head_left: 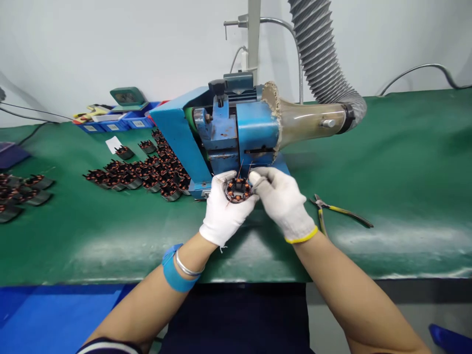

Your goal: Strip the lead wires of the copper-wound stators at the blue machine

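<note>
My left hand, in a white glove with a blue wrist strap below it, is closed around a motor stator. The stator is a ring with copper windings and black insulation, its open face turned up toward me. Thin copper wires stick up from its far edge. From the right, my right hand, gloved in white with a yellow cuff, is closed at the stator's right rim, thumb and fingers beside one of the wires. Whether that wire lies between the fingertips is too small to tell. Both hands are just in front of a blue machine.
Many similar stators stand left of the machine, with more at the far left. Yellow-handled cutting pliers lie right of my hands. A grey hose joins the machine's clear funnel. Blue bins stand behind.
</note>
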A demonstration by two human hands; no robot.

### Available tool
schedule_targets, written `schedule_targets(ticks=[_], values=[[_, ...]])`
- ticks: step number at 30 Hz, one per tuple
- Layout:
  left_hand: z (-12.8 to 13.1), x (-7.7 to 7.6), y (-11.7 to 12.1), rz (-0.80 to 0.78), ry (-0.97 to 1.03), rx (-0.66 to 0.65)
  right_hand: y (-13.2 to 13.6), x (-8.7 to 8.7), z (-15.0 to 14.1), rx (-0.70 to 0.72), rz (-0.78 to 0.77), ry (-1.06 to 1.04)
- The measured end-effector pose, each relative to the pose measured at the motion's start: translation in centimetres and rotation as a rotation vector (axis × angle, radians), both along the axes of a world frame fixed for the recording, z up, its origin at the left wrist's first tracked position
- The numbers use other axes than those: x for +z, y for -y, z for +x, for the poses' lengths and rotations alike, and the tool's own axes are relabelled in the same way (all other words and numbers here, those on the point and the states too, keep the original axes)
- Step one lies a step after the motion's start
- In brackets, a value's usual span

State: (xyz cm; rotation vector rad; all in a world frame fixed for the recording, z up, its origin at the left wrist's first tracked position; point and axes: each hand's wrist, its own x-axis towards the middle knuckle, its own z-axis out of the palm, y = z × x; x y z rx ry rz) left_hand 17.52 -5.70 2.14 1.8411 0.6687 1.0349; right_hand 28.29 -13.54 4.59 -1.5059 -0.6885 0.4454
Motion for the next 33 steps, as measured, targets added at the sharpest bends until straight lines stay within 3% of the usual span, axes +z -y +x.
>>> schedule_targets(ticks=[2,5,14,18,25,33], values=[[1.0,0.2,0.1,-0.044,0.027,-0.016,-0.1,-0.4,-0.7,0.048,-0.022,0.054],[2.3,0.7,0.3,-0.045,0.038,0.01,-0.6,-1.1,-0.6,0.095,0.07,-0.038],[4.6,1.8,0.2,0.049,0.0,0.116,-2.2,-1.8,1.3,0.077,0.286,-0.215],[5.1,1.9,-0.2,0.117,-0.022,0.157,-2.6,-1.6,1.4,0.033,0.319,-0.257],[5.3,1.7,-0.4,0.197,-0.021,0.165,-3.0,-2.3,1.3,0.085,0.436,-0.368],[5.5,2.2,-0.3,0.182,-0.037,0.187,-3.0,-2.0,1.1,0.083,0.434,-0.383]])
